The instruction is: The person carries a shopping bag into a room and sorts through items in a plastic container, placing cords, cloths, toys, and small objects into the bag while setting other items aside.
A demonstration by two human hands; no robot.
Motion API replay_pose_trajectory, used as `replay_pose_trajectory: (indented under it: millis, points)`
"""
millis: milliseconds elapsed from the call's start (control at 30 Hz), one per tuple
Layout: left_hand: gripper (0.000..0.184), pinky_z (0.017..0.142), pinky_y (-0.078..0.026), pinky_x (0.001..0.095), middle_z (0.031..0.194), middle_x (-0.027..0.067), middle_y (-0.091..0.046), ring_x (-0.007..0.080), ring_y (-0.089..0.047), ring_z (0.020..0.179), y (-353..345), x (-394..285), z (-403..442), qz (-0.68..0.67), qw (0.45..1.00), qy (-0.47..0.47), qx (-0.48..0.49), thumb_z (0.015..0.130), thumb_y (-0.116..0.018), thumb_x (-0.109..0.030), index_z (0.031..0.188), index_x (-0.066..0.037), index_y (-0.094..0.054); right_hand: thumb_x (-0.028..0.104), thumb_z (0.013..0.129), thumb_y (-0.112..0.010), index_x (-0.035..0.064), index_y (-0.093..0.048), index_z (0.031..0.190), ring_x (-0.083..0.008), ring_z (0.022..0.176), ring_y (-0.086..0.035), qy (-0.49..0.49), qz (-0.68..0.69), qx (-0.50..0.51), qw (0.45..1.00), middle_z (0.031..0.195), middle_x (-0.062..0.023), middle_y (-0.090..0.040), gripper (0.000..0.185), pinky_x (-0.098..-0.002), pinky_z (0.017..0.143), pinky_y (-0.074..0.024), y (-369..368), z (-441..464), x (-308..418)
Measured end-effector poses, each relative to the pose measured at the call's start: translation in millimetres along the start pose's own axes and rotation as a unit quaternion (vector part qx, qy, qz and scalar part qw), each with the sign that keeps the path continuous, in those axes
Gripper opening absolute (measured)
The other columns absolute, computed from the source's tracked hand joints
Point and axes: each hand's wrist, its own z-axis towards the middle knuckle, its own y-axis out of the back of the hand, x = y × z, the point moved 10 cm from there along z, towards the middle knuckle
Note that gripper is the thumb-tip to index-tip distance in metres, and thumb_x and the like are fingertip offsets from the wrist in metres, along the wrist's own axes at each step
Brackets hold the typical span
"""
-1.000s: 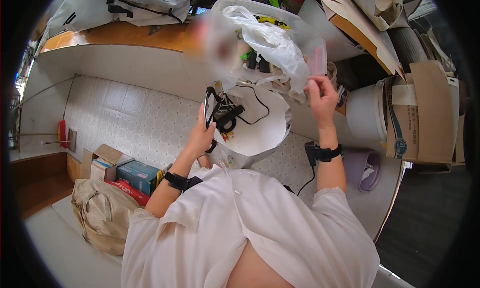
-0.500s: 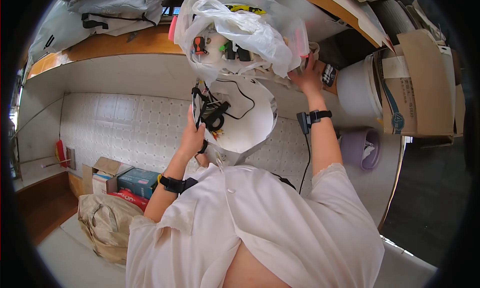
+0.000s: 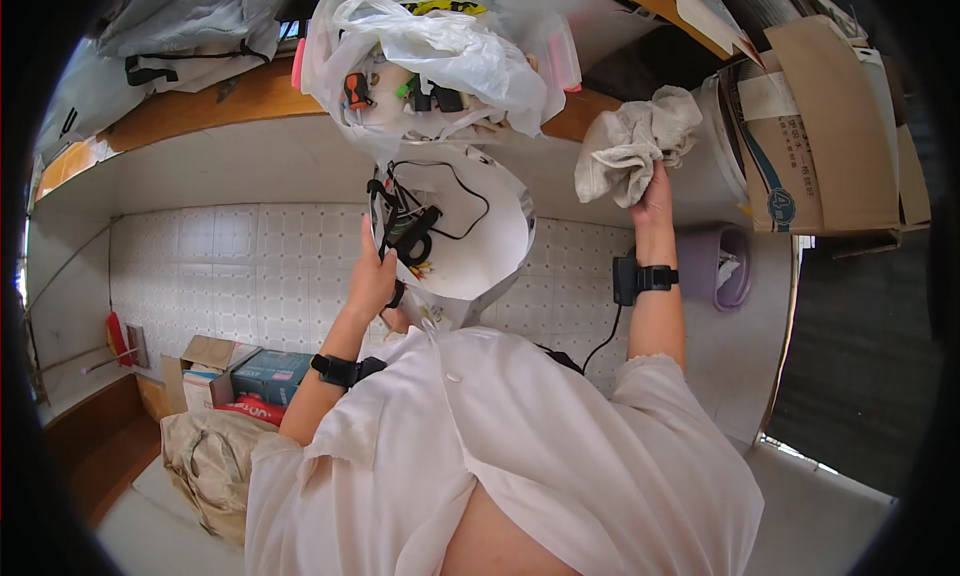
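My left hand (image 3: pixel 372 279) is closed on the left rim of a white paper bag (image 3: pixel 485 266), which stands with its mouth up in front of my body. Inside the bag lie black cables (image 3: pixel 480 224), other black items and some small coloured tips. Off to the right, my right hand (image 3: pixel 654 201) grips a crumpled greyish-white cloth (image 3: pixel 630 151) from below, held up in the air. The cloth covers part of the fingers. Beyond the bag sits a clear plastic bin (image 3: pixel 328 96) with a white plastic bag (image 3: pixel 450 46) and an orange-and-black screwdriver (image 3: pixel 357 91) in it.
Cardboard boxes (image 3: pixel 850 116) stand at the right beside a white bucket (image 3: pixel 722 141), above a purple bin (image 3: pixel 740 266). At lower left are a teal box (image 3: pixel 270 376) and a tan bag (image 3: pixel 215 466). A wooden shelf edge (image 3: pixel 220 101) runs along the back.
My right hand has pulled the cloth up from beside the clear bin and moved it right and toward me. My left hand still holds the bag's rim. The view has shifted slightly.
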Motion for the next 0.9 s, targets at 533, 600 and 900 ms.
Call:
replay_pose_trajectory:
  millis: [533,600,900]
  points:
    - [0.073,0.092,-0.051,0.0525,0.115,0.0316,-0.068,0.0495,-0.065,0.106,14,30,-18,0.063,0.994,0.083,-0.012,0.097,-0.058,-0.018,0.159,-0.003,-0.024,0.022,0.092,-0.067,-0.0005,-0.058,0.139,-0.0218,0.118,-0.065,-0.234,-0.446,0.347,0.791,0.129,-0.009,-0.069,0.053,-0.0355,0.099,-0.0511,-145,-141,-184]
    - [0.072,0.092,-0.051,0.0526,0.114,0.0316,-0.068,0.0496,-0.065,0.106,18,40,-24,0.067,0.993,0.09,-0.02,0.097,-0.058,-0.018,0.159,-0.003,-0.024,0.031,0.081,-0.072,-0.0033,-0.059,0.137,-0.0342,0.106,-0.071,-0.092,-0.635,0.383,0.665,0.112,-0.0219,-0.074,0.067,-0.0397,0.094,-0.0544,-164,-138,-198]
    - [0.064,0.089,-0.052,0.0369,0.115,0.0177,-0.07,0.0256,-0.067,0.1,49,65,-51,0.004,0.986,0.14,-0.087,0.099,-0.058,-0.009,0.159,-0.014,-0.036,0.022,0.078,-0.072,0.0088,-0.073,0.119,-0.033,0.104,-0.072,0.033,-0.786,0.585,0.196,0.108,-0.0129,-0.076,0.043,-0.0442,0.085,-0.0579,-191,-200,-289]
